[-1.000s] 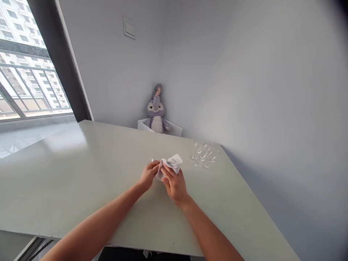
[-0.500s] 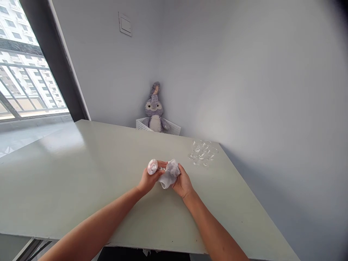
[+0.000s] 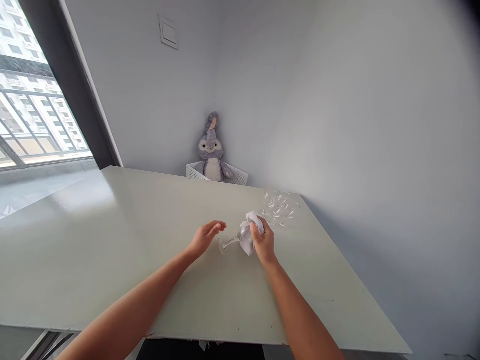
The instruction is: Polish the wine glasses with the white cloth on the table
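Note:
A clear stemmed glass [image 3: 231, 241] is tilted sideways over the table [image 3: 150, 215], its foot pointing left. My right hand [image 3: 264, 242] grips its bowl through a white cloth [image 3: 247, 244], which hides most of the bowl. Just left of the glass's foot, my left hand [image 3: 205, 237] is held in the air with its fingers stretched out, and nothing is in it. The left fingertips are apart from the glass.
Several clear stemmed glasses [image 3: 278, 206] stand close together at the table's back right corner, just beyond my right hand. A plush toy [image 3: 213, 155] sits in a white perforated basket [image 3: 236, 175] behind the table's far edge. Walls rise behind and to the right.
My left hand has let go of the glass's stem and is now apart from it. My right hand has moved right with the cloth and glass, whose foot has swung lower.

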`<state>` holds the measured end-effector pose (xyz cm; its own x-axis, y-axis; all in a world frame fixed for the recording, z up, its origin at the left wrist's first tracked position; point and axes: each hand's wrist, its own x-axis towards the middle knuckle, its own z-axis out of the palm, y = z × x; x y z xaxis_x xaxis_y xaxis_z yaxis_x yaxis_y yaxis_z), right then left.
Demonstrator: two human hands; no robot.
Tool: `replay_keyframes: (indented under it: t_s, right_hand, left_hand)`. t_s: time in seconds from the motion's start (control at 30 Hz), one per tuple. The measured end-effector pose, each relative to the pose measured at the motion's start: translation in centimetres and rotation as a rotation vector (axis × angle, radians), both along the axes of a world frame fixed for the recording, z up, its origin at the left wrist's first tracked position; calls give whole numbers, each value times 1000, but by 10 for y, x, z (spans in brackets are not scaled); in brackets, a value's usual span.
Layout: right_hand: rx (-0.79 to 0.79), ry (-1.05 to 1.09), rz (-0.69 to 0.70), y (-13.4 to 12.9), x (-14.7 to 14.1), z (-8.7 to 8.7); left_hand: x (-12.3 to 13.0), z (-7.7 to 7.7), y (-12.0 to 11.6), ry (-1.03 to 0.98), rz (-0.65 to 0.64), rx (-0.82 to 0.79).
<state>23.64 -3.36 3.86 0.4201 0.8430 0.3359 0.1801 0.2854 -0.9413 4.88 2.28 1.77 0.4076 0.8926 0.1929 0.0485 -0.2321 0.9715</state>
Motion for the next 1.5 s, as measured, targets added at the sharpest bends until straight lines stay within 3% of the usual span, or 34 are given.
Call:
replay_keyframes:
  t_s: [0.07, 0.13, 0.27, 0.43, 0.6, 0.73, 0.9, 1.0, 1.13, 1.2, 1.3, 1.5]
  right_hand:
    - [24, -55, -19, -1, 0, 1]
    - [18, -46, -38, -1, -1, 0]
    - [-37, 213, 8, 3, -6, -7]
    - [-35, 658, 278, 9, -21, -14]
    - [-62, 763, 456, 5, -38, -12]
    - [-93, 695, 466, 1, -46, -15]
    - [-125, 568, 342, 1, -48, -26]
    - [-173, 439, 299, 0, -48, -31]
    - [-228, 355, 334, -1, -49, -32]
    - [-247, 335, 373, -1, -50, -30]
    - [-235, 210, 374, -2, -50, -27]
    - [-101, -285, 241, -10, -52, -33]
  left_hand:
    - [4, -2, -7, 54, -182, 22]
    - [10, -5, -14, 99, -265, 26]
    - [19, -13, -21, 106, -153, 9]
    - [20, -20, -21, 139, -2, 165]
    - [23, -21, -24, 180, 101, 293]
    - [25, -22, -28, 262, 121, 343]
    - [25, -18, -28, 297, 142, 355]
    - [24, -15, -22, 196, 161, 176]
    - [18, -11, -14, -122, -85, -310]
    - [15, -9, -13, -272, -182, -457]
    - [15, -6, -13, -414, -200, -487]
    - [19, -8, -13, -502, -80, -453]
